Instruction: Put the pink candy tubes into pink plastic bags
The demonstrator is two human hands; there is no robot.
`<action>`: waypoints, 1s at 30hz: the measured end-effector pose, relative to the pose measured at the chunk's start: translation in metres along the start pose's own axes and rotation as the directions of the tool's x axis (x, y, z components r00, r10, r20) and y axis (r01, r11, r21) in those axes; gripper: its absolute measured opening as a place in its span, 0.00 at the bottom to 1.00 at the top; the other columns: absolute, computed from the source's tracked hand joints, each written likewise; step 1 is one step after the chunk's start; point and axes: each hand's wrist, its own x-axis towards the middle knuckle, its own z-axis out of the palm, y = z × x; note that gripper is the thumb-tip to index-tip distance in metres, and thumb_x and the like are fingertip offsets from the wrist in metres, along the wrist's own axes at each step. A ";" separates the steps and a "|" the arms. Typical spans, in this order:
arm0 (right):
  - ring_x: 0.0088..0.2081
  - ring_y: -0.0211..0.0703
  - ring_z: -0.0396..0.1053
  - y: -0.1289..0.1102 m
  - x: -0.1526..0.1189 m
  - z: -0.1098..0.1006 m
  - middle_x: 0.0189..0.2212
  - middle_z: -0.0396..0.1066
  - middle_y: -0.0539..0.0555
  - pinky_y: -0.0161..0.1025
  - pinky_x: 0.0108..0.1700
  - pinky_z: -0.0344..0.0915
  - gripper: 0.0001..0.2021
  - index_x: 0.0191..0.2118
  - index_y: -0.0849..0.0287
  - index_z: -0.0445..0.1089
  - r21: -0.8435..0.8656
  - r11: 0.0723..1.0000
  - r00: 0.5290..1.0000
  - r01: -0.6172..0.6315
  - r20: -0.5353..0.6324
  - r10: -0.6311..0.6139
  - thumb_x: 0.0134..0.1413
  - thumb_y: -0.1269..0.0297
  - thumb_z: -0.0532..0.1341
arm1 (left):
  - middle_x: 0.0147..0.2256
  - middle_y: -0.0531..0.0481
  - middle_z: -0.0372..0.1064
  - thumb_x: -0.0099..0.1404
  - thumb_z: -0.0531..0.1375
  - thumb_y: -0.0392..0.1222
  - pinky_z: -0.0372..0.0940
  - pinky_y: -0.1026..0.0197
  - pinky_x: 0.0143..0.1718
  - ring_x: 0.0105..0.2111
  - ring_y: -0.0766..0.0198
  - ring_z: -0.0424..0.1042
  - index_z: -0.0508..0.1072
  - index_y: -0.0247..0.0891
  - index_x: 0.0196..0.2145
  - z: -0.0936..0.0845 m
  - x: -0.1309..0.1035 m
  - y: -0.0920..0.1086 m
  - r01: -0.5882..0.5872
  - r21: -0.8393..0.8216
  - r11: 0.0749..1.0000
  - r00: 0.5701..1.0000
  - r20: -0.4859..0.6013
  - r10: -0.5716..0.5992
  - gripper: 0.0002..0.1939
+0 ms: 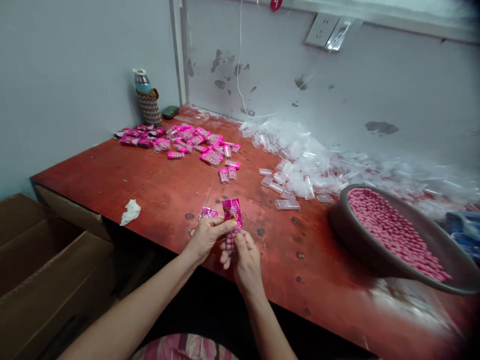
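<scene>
Near the table's front edge, both hands meet on one small clear container of pink candy balls (230, 241), with a shiny pink printed wrapper (232, 210) at its upper end. My left hand (207, 236) pinches between thumb and fingers where wrapper and container meet. Lower down, the thumb and fingers of my right hand (247, 255) close around the candy-filled part. Just behind my left hand, a second pink printed wrapper (209, 213) is partly hidden. How far the container sits inside the wrapper cannot be made out.
Filled pink-capped containers (212, 158) and wrapped packs (131, 141) lie back left, before a bottle (149, 102). Clear empty containers (288, 204) are heaped along the wall. A tilted grey basin (337, 220) of pink balls stands right. Crumpled tissue (130, 212) and a cardboard box (56, 295) are left.
</scene>
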 end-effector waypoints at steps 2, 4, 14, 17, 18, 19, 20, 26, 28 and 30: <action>0.16 0.32 0.64 0.001 0.001 0.000 0.21 0.66 0.47 0.28 0.14 0.60 0.11 0.34 0.59 0.59 0.076 0.997 1.000 -0.027 0.004 0.026 0.55 0.56 0.52 | 0.11 0.53 0.60 0.53 0.59 0.47 0.55 0.65 0.09 0.08 0.66 0.60 0.67 0.33 0.19 0.000 -0.002 -0.002 0.015 -0.022 1.000 0.999 0.031 -0.014 0.14; 0.17 0.33 0.66 0.001 0.000 -0.002 0.22 0.67 0.47 0.29 0.16 0.62 0.11 0.38 0.57 0.57 0.108 0.994 1.000 -0.027 -0.013 0.029 0.53 0.57 0.55 | 0.13 0.52 0.62 0.52 0.60 0.45 0.56 0.66 0.10 0.09 0.67 0.61 0.68 0.31 0.19 -0.003 -0.002 -0.004 0.004 -0.029 1.000 0.999 -0.032 -0.005 0.13; 0.27 0.38 0.71 -0.002 -0.006 -0.011 0.26 0.71 0.48 0.36 0.30 0.69 0.11 0.39 0.57 0.59 0.106 0.993 0.998 -0.054 -0.002 0.055 0.50 0.64 0.59 | 0.19 0.49 0.67 0.47 0.64 0.40 0.60 0.67 0.21 0.18 0.70 0.65 0.72 0.29 0.20 -0.004 -0.010 -0.006 -0.019 -0.119 0.993 0.972 -0.233 -0.009 0.09; 0.25 0.37 0.71 -0.001 -0.002 -0.010 0.24 0.71 0.48 0.35 0.28 0.69 0.10 0.37 0.58 0.61 0.089 0.995 0.999 -0.035 -0.025 0.038 0.49 0.63 0.60 | 0.17 0.52 0.63 0.48 0.64 0.41 0.57 0.68 0.18 0.16 0.72 0.61 0.72 0.29 0.21 -0.001 -0.016 -0.009 -0.014 -0.113 0.994 0.987 -0.160 -0.005 0.10; 0.24 0.37 0.70 -0.002 -0.001 -0.009 0.23 0.70 0.48 0.35 0.28 0.69 0.09 0.36 0.59 0.62 0.079 0.996 0.999 -0.028 -0.031 0.031 0.48 0.63 0.60 | 0.16 0.52 0.62 0.49 0.63 0.41 0.57 0.68 0.18 0.16 0.72 0.60 0.72 0.29 0.21 0.000 -0.017 -0.009 -0.023 -0.112 0.993 0.987 -0.159 0.005 0.10; 0.24 0.37 0.70 -0.002 0.000 -0.008 0.22 0.70 0.47 0.35 0.28 0.69 0.09 0.35 0.59 0.62 0.070 0.997 0.999 -0.023 -0.036 0.026 0.48 0.63 0.60 | 0.16 0.53 0.61 0.49 0.63 0.41 0.57 0.68 0.18 0.16 0.73 0.60 0.71 0.29 0.20 0.000 -0.018 -0.010 -0.036 -0.113 0.993 0.986 -0.168 0.017 0.10; 0.23 0.37 0.70 -0.003 0.000 -0.007 0.21 0.70 0.47 0.35 0.28 0.69 0.09 0.35 0.59 0.62 0.065 0.998 0.999 -0.021 -0.041 0.024 0.48 0.63 0.61 | 0.16 0.53 0.61 0.49 0.63 0.41 0.57 0.68 0.18 0.16 0.72 0.60 0.71 0.29 0.20 0.001 -0.018 -0.011 -0.045 -0.111 0.993 0.983 -0.180 0.025 0.10; 0.22 0.36 0.70 -0.002 0.003 0.006 0.20 0.71 0.47 0.33 0.26 0.68 0.10 0.32 0.59 0.61 0.090 0.995 0.999 -0.040 -0.004 0.041 0.45 0.64 0.62 | 0.20 0.48 0.68 0.49 0.64 0.39 0.64 0.65 0.24 0.20 0.68 0.66 0.73 0.29 0.22 -0.007 -0.029 -0.002 -0.069 -0.120 0.990 0.975 -0.219 0.041 0.08; 0.21 0.37 0.70 -0.005 0.003 0.009 0.21 0.71 0.48 0.34 0.25 0.67 0.11 0.33 0.59 0.61 0.075 0.995 0.996 -0.072 0.054 0.068 0.44 0.64 0.63 | 0.25 0.47 0.71 0.50 0.63 0.40 0.66 0.61 0.32 0.27 0.63 0.70 0.73 0.31 0.23 -0.022 -0.046 0.015 -0.204 -0.122 0.971 0.927 -0.342 0.152 0.07; 0.21 0.37 0.70 -0.009 0.005 0.008 0.21 0.71 0.48 0.34 0.25 0.67 0.11 0.33 0.59 0.62 0.034 0.995 0.993 -0.095 0.076 0.092 0.43 0.63 0.63 | 0.32 0.49 0.73 0.52 0.61 0.46 0.65 0.56 0.41 0.35 0.60 0.71 0.74 0.35 0.27 -0.045 -0.067 0.036 -0.440 -0.077 0.895 0.781 -0.525 0.339 0.10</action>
